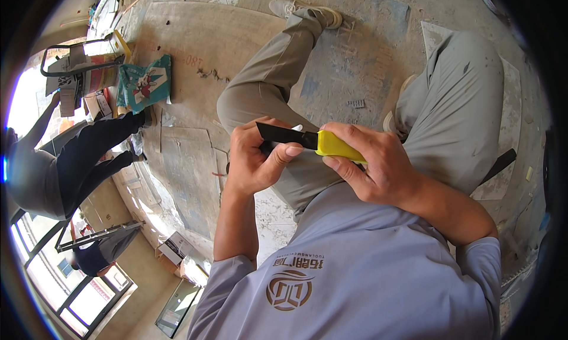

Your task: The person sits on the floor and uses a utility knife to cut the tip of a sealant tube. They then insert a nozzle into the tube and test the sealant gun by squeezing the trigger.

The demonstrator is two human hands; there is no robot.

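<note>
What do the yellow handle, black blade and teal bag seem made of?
Handle: likely plastic, smooth with a slight sheen and even colour. Blade: probably metal, dark-finished, judging by its thin, straight edges. Bag: printed and flexible-looking, perhaps plastic or fabric; too distant to tell.

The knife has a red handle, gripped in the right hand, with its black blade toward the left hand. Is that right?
Not quite: the handle is yellow, not red, as the head view shows. The right hand does grip it, with the black blade toward the left hand.
</note>
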